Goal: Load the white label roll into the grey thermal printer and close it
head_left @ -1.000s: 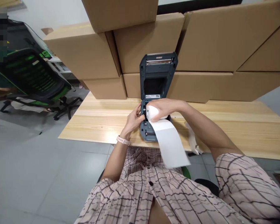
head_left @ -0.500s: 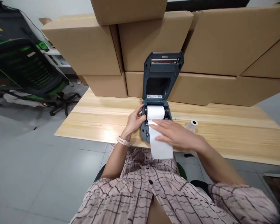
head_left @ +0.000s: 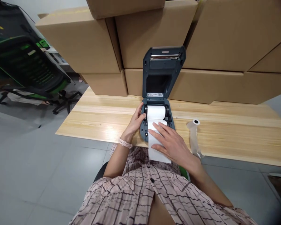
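A dark grey label printer stands on the wooden table with its lid tipped up and back. Inside sits a white label roll, its paper strip running forward over the printer's front and past the table edge. My left hand grips the printer's left side, thumb on the rim near the roll holder. Fingers spread, my right hand lies flat on the paper strip and covers part of the printer's right front.
Right of the printer, a small roll with a loose translucent strip stands on the table. Cardboard boxes are stacked along the back. At the left are an office chair and part of another person.
My right hand has moved slightly down and turned, its fingers now more spread on the paper. The left hand stays on the printer's side. The view has shifted slightly.
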`<action>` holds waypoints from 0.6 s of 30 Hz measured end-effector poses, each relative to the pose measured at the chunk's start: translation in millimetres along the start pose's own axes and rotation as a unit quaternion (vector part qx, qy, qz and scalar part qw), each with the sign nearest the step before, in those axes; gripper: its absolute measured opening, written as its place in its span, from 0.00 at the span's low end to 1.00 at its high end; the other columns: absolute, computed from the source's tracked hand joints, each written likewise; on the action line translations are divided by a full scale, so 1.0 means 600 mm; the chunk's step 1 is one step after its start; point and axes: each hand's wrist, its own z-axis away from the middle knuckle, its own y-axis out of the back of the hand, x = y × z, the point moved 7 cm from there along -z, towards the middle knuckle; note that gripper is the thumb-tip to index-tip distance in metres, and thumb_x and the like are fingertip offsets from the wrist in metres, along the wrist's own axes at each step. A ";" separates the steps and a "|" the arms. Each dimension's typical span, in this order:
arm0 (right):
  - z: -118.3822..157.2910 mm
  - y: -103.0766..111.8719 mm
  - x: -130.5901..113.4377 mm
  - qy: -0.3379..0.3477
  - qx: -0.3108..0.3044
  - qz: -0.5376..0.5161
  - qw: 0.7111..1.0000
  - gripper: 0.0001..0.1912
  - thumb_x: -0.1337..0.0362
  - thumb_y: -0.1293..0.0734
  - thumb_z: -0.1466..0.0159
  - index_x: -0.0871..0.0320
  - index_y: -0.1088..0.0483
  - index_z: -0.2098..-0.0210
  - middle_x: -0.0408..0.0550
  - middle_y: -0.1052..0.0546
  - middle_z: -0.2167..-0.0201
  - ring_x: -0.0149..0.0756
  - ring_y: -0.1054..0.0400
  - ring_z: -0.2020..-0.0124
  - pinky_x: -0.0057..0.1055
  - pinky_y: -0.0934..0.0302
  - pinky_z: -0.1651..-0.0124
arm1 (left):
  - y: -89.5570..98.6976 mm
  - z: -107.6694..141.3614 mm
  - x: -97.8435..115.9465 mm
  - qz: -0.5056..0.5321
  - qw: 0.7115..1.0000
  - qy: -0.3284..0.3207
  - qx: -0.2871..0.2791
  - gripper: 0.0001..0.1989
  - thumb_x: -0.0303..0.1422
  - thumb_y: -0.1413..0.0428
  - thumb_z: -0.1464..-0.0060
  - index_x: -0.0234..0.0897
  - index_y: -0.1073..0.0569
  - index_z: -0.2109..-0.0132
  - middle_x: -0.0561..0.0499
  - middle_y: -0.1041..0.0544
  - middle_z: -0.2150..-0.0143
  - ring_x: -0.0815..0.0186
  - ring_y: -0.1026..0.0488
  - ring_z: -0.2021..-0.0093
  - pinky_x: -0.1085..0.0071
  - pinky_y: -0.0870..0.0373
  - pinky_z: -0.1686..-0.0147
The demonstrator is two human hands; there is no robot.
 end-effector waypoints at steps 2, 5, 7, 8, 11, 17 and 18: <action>0.002 -0.001 -0.002 0.001 -0.003 0.001 1.000 0.31 0.43 0.40 0.25 0.46 0.38 0.27 0.54 0.34 0.25 0.58 0.40 0.26 0.63 0.33 0.33 | -0.002 0.002 -0.001 0.013 1.000 0.009 0.003 0.35 0.38 0.45 0.34 0.44 0.43 0.23 0.47 0.44 0.19 0.57 0.44 0.20 0.56 0.47 0.21; 0.003 -0.003 -0.004 -0.001 -0.001 0.011 1.000 0.32 0.41 0.42 0.25 0.47 0.36 0.28 0.54 0.34 0.25 0.57 0.39 0.26 0.62 0.33 0.33 | -0.003 0.004 -0.003 0.028 0.999 0.018 0.007 0.36 0.38 0.45 0.34 0.42 0.44 0.23 0.46 0.45 0.18 0.57 0.46 0.20 0.56 0.49 0.21; 0.003 -0.003 -0.005 -0.001 0.003 0.013 1.000 0.32 0.41 0.42 0.25 0.49 0.35 0.29 0.55 0.33 0.26 0.58 0.38 0.27 0.61 0.33 0.34 | -0.004 0.005 -0.004 0.026 1.000 0.017 0.007 0.36 0.39 0.45 0.34 0.43 0.43 0.23 0.47 0.46 0.18 0.56 0.46 0.19 0.56 0.48 0.21; 0.003 -0.004 -0.006 -0.001 0.004 0.012 1.000 0.32 0.41 0.43 0.25 0.49 0.34 0.30 0.56 0.33 0.26 0.58 0.39 0.27 0.62 0.33 0.34 | -0.004 0.005 -0.005 0.022 1.000 0.016 0.007 0.36 0.40 0.45 0.33 0.45 0.43 0.23 0.48 0.46 0.18 0.56 0.46 0.20 0.56 0.48 0.21; 0.003 -0.004 -0.005 -0.007 0.006 -0.001 1.000 0.31 0.42 0.43 0.24 0.48 0.35 0.29 0.55 0.33 0.26 0.58 0.39 0.27 0.63 0.34 0.34 | -0.004 0.007 -0.008 0.009 1.000 0.017 0.009 0.35 0.43 0.45 0.32 0.48 0.44 0.23 0.50 0.45 0.18 0.57 0.45 0.20 0.55 0.45 0.22; 0.001 -0.001 -0.006 -0.011 0.007 -0.011 1.000 0.30 0.43 0.42 0.24 0.45 0.37 0.28 0.54 0.32 0.27 0.57 0.37 0.29 0.61 0.35 0.34 | -0.006 0.009 -0.009 0.000 1.000 0.023 0.013 0.35 0.46 0.46 0.32 0.51 0.45 0.22 0.51 0.43 0.19 0.56 0.43 0.20 0.54 0.41 0.24; 0.001 0.000 -0.006 -0.012 0.007 -0.010 1.000 0.29 0.43 0.42 0.24 0.44 0.37 0.28 0.54 0.32 0.27 0.57 0.37 0.29 0.61 0.35 0.35 | -0.007 0.010 -0.009 0.001 1.000 0.027 0.015 0.35 0.46 0.47 0.31 0.51 0.45 0.22 0.52 0.42 0.19 0.56 0.43 0.21 0.53 0.40 0.24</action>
